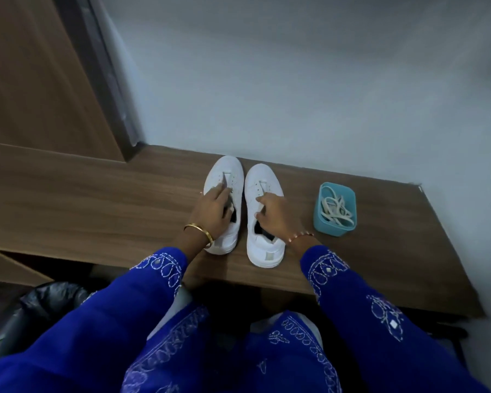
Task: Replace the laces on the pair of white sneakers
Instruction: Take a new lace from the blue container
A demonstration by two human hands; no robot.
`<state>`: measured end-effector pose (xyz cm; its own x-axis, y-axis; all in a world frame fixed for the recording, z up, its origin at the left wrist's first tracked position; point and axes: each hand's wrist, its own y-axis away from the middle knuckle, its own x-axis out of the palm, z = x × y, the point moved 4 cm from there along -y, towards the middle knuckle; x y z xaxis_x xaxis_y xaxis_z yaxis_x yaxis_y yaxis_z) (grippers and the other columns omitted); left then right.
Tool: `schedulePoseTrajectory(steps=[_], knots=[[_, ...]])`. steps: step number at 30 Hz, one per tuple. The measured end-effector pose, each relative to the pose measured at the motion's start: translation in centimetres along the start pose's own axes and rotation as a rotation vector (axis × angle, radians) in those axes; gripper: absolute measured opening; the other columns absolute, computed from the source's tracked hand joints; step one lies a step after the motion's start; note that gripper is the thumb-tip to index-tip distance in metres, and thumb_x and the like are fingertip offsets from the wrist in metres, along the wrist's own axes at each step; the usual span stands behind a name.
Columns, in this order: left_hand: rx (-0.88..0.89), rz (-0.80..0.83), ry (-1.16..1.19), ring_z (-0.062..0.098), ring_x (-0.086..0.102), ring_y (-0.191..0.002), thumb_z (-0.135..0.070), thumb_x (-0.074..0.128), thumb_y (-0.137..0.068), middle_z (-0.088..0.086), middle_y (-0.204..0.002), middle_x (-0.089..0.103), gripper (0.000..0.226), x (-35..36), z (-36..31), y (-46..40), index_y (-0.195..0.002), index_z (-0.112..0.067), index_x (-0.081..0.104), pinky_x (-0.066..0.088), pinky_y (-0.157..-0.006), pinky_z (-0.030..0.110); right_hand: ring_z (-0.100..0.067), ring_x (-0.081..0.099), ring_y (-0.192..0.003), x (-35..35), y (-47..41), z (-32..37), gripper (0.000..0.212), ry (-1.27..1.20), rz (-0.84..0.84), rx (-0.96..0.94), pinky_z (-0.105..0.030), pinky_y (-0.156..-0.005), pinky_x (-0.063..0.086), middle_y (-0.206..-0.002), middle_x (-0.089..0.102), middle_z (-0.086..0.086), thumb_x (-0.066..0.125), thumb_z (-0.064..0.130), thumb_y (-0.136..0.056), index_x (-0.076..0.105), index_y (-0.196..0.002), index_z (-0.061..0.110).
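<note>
Two white sneakers stand side by side on the wooden desk (119, 199), toes pointing away from me. My left hand (213, 211) lies over the tongue and opening of the left sneaker (228, 170), fingers curled onto it. My right hand (276, 214) grips the tongue area of the right sneaker (264, 175). On each shoe only one short lace bar shows, near the toe end of the eyelets; my hands hide the rest. Loose white laces (336, 211) lie coiled in a small blue container (320, 221) to the right of the shoes.
The desk ends at a grey wall just beyond the toes. A tall wooden panel (34, 80) rises at the left. A black bag (43, 302) sits below the desk's front edge on the left. My blue embroidered sleeves and lap fill the foreground.
</note>
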<state>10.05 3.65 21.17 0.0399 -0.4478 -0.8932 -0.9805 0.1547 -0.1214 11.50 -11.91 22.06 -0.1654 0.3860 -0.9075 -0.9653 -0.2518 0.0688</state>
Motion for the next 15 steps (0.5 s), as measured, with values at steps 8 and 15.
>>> schedulePoseTrajectory(steps=[8,15], knots=[[0.145,-0.037,-0.053,0.035,0.059,-0.080,-0.018,0.039,-0.088,0.016,-0.088,0.062,0.025,-0.6,-2.0,2.0,-0.089,-0.003,0.060,0.041,-0.063,0.032,-0.029,0.056,-0.095,1.0,4.5,1.8,0.027,0.275,-0.162,-0.090,-0.033,-0.077,0.041,-0.101,0.063,-0.015,0.050,0.026,-0.091,0.060,-0.102,0.004],[0.057,0.176,-0.289,0.029,0.056,-0.106,-0.029,0.046,-0.090,0.009,-0.115,0.063,0.036,1.1,-1.3,3.0,-0.122,-0.014,0.050,0.040,-0.083,0.033,-0.028,0.057,-0.097,2.2,6.4,2.8,0.026,0.340,-0.093,-0.017,-0.033,-0.078,0.041,-0.106,0.062,-0.013,0.047,0.026,-0.093,0.057,-0.107,0.006]])
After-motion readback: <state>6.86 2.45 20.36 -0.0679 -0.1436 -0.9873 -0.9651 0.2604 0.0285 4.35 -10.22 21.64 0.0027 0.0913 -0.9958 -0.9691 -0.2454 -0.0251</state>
